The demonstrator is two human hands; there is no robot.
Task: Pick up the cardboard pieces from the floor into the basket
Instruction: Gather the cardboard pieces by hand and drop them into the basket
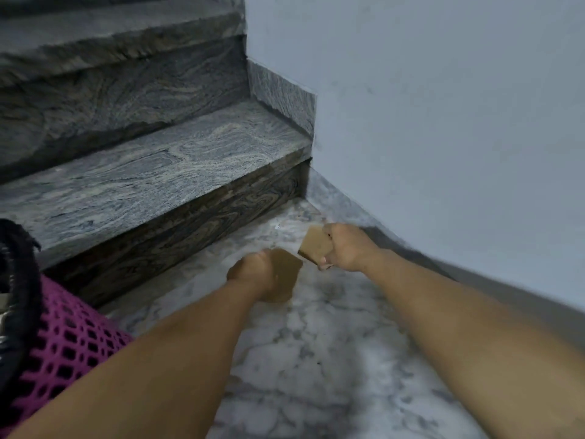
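My right hand is closed around a small brown cardboard piece, held just above the marble floor near the wall. My left hand grips a second, darker cardboard piece that sticks out to its right, low over the floor. The two pieces nearly touch at their corners. A purple mesh basket with a dark handle sits at the lower left, partly hidden behind my left forearm.
Grey granite stairs rise on the left, their bottom step right behind my hands. A pale blue wall with a grey skirting closes the right side. White marble floor stretches between my forearms.
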